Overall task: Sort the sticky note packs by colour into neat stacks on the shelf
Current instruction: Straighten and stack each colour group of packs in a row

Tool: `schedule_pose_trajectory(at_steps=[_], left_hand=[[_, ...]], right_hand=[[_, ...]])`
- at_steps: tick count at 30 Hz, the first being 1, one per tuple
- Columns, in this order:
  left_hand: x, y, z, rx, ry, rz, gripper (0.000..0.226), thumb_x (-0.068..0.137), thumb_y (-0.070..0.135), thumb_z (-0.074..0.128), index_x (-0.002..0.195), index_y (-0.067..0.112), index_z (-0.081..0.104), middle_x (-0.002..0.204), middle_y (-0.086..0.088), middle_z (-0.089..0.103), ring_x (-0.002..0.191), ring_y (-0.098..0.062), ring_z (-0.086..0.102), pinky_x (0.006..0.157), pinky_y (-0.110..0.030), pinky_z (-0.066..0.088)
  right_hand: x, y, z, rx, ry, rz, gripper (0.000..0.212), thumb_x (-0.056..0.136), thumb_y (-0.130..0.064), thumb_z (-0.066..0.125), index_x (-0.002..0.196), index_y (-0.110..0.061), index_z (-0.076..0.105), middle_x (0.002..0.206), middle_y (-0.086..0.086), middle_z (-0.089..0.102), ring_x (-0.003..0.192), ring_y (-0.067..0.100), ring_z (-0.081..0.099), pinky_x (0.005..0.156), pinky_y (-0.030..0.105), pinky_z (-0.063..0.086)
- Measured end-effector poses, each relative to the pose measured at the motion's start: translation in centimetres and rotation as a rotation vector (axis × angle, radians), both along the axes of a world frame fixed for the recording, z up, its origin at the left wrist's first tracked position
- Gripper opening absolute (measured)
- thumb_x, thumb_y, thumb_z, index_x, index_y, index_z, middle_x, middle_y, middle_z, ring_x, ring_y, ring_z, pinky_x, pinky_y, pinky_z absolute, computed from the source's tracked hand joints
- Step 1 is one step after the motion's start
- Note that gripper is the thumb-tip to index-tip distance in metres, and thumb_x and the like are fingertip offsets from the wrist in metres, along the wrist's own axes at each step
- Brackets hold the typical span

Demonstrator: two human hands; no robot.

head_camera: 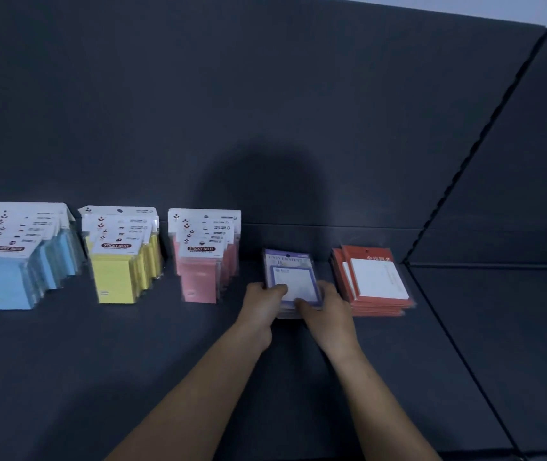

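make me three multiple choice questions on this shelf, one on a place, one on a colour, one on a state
1. What lies between the pink stack and the red stack?
A. a purple stack
B. a brown stack
C. a bare gap

2. What colour is the stack just left of the pink stack?
A. orange
B. yellow
C. black

3. What are the left grip and right grip doing?
A. hanging idle
B. lifting a pink pack
C. holding the purple stack from both sides

Answers:
1 A: purple sits between those two.
2 B: the yellow stack is the pink stack's left neighbour.
3 C: a thumb lies on its top pack from each side.
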State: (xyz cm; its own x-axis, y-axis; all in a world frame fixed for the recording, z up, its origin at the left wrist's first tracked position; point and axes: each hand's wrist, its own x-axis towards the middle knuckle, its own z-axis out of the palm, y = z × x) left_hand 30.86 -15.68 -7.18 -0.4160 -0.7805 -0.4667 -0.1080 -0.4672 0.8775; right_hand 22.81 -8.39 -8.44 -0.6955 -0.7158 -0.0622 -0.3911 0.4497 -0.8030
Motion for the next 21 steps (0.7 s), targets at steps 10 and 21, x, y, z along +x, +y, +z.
schedule_pose_trajectory(at_steps=[10,21], left_hand=[[0.9,-0.3,-0.5,-0.121,-0.039,-0.117,0.033,0.091,-0.002,0.045,0.123,0.008,0.048,0.103,-0.002,0.06,0.083,-0.008,0.057,0.053,-0.012,0.045],[3.4,-0.4,-1.0,-0.569,0.105,-0.118,0.049,0.089,-0.009,0.041,0.118,0.031,0.041,0.116,0.011,0.056,0.105,0.008,0.052,0.086,-0.003,0.038]], right_hand=[[0.0,-0.2,-0.6,-0.111,-0.095,-0.021,0.057,0.08,-0.015,0.068,0.13,-0.012,0.042,0.124,0.007,0.056,0.115,0.027,0.051,0.099,0.044,0.043],[0.4,-0.8,0.1,-0.388,-0.247,-0.009,0.051,0.071,-0.001,0.076,0.111,-0.016,0.048,0.106,0.0,0.067,0.098,0.01,0.064,0.086,0.027,0.05]])
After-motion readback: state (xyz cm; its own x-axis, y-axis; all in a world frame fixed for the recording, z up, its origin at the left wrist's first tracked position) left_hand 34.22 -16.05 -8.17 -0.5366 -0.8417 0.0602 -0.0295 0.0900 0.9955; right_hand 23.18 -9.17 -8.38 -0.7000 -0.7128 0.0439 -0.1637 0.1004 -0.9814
